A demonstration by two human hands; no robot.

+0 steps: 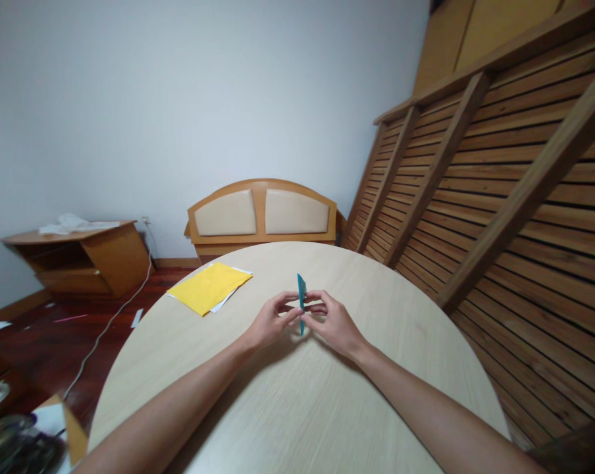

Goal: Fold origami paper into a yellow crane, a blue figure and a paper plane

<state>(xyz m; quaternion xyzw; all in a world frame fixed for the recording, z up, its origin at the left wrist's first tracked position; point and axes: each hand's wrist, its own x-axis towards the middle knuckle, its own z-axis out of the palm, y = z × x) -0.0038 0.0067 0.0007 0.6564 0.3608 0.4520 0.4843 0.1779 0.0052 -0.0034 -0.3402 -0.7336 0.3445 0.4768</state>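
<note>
Between my two hands a thin teal piece of folded paper [301, 287] stands upright above the table, seen nearly edge-on. My left hand [272, 320] pinches it from the left side with thumb and fingertips. From the right, the fingers and thumb of my right hand [335, 322] press against its other face. The paper's broad faces are mostly turned out of sight. To the left on the table lie yellow sheets [209, 287], with white paper showing at their edges; neither hand touches them.
The round pale wood table [278, 415] fills the front. Beyond it stands a padded headboard [260, 210] against the wall. Wooden slats [455, 197] lean along the right. A low cabinet [80, 257] stands at left, and a white cable [114, 319] crosses the floor.
</note>
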